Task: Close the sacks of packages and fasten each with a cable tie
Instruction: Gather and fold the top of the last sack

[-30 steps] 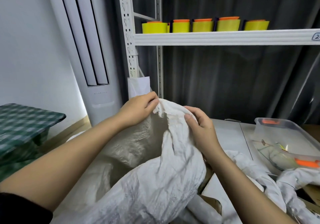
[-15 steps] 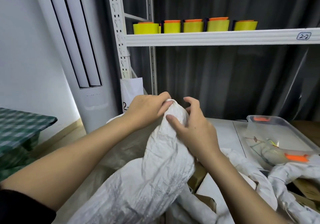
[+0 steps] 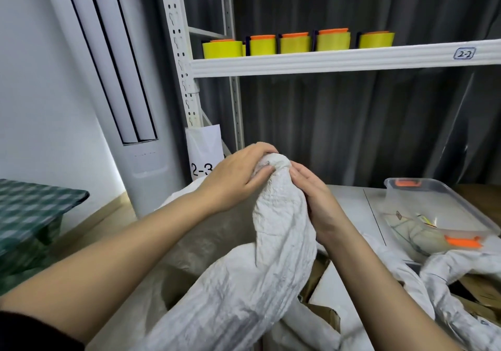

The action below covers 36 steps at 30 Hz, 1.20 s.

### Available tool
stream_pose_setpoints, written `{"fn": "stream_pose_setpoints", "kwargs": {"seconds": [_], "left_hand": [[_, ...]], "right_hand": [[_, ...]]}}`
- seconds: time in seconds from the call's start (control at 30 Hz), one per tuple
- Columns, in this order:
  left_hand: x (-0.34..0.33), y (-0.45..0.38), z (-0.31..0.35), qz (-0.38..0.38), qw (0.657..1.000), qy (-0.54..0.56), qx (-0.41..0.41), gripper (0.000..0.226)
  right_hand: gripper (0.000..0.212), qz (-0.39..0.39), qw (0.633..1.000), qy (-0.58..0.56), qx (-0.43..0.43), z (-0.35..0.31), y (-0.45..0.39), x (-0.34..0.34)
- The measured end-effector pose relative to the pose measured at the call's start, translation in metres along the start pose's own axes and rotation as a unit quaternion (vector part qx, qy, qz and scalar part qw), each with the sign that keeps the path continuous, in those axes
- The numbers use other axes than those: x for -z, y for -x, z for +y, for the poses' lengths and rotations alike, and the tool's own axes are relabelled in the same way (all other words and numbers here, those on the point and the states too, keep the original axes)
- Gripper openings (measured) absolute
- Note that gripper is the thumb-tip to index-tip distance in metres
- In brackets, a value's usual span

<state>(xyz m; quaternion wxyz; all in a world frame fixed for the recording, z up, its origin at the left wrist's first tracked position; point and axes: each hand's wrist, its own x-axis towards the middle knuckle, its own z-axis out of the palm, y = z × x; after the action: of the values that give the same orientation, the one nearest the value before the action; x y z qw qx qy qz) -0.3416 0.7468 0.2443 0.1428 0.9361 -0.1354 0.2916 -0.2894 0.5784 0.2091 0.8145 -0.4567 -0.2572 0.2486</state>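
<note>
Although the mouth of the white woven sack [image 3: 271,245] is gathered into a tight neck, no cable tie is on it yet, so I'd judge this sack only halfway done: bunched shut, not fastened. The neck rises between the two hands, with the sack's body slumping down toward the person. The left hand [image 3: 238,177] curls over the top of the bunch from the left, fingers wrapped round it and thumb pressed into the fabric. The right hand [image 3: 314,198] lies against the neck's right side with its fingers fairly straight, pressing rather than clutching.

Just right of that, a second white sack [image 3: 461,274] lies twisted and slack across cardboard boxes [image 3: 320,269], and I can't see any tie on it either, so it probably still needs one. Beyond it on the counter [image 3: 349,201] sits a clear plastic bin [image 3: 439,201] with orange latches; thin strips inside may be the ties, though they are too small to tell. Above, the white shelf [image 3: 339,60] carries a row of yellow rolls [image 3: 263,45], and a tall white air conditioner [image 3: 127,93] stands at the left.
</note>
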Motion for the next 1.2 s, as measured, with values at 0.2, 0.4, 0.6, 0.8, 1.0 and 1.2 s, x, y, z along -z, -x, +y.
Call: {"fn": "stream_pose_setpoints", "kwargs": {"seconds": [0.2, 0.4, 0.6, 0.8, 1.0, 1.2], "left_hand": [[-0.005, -0.013, 0.004, -0.019, 0.992, -0.094, 0.08, 0.03], [0.003, -0.032, -0.002, -0.135, 0.975, -0.065, 0.165, 0.041], [0.006, -0.023, 0.023, -0.024, 0.98, 0.101, 0.171, 0.03], [0.026, 0.014, 0.083, -0.102, 0.983, -0.037, 0.147, 0.068], [0.013, 0.009, 0.077, -0.094, 0.934, -0.277, 0.207, 0.092], [0.021, -0.007, 0.053, -0.074, 0.855, -0.448, 0.25, 0.093]], "right_hand": [[0.049, 0.134, 0.905, 0.388, 0.111, -0.009, 0.026, -0.011], [0.028, 0.12, 0.845, 0.464, 0.236, 0.012, 0.044, -0.012], [0.022, 0.132, 0.933, 0.234, 0.239, 0.011, 0.029, -0.012], [0.024, 0.18, 0.953, 0.122, 0.212, -0.002, -0.006, -0.025], [0.029, 0.167, 0.972, 0.047, 0.159, -0.012, -0.038, -0.055], [0.034, 0.162, 0.977, -0.049, 0.126, -0.019, -0.055, -0.075]]}}
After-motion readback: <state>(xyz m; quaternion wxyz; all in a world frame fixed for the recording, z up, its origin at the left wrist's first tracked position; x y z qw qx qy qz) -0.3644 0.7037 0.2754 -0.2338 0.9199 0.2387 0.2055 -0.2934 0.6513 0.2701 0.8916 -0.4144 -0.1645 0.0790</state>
